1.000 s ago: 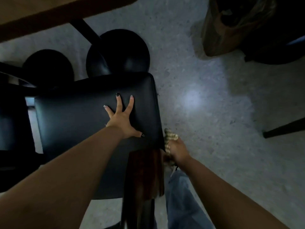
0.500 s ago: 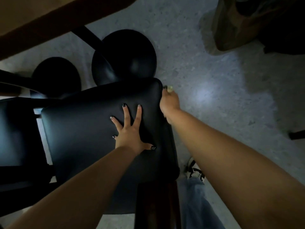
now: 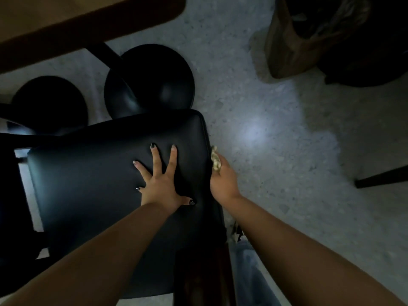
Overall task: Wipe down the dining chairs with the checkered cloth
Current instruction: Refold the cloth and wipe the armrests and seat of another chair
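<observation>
Head view looks down on a black padded dining chair seat point(image 3: 92, 195), pulled out from under a wooden table point(image 3: 77, 25) whose two round black bases stand on the speckled floor just beyond it. The left hand point(image 3: 162, 184) lies flat on the seat with its fingers spread and straight, pressing down and gripping nothing, exactly where it lay a second ago. The change is all on the other side. The right hand point(image 3: 223, 180) holds the checkered cloth point(image 3: 215, 160) bunched in its curled fingers, a pale wad poking out ahead of the knuckles, against the right side edge of the seat about halfway along. A second ago this hand and the cloth were low on that edge, near the dark wooden chair back point(image 3: 198, 272); half a second ago they had run up to the far front corner; now they are back at mid-edge. That reads as a stroke up the side of the cushion and a return pass down it, with the left hand steadying the chair. Judged from this, the wiping of this chair's side edge is under way, and the top of the seat under the left palm may still need the cloth. Another dark chair point(image 3: 8, 195) stands just beside on the left, apparently yet to be done.
</observation>
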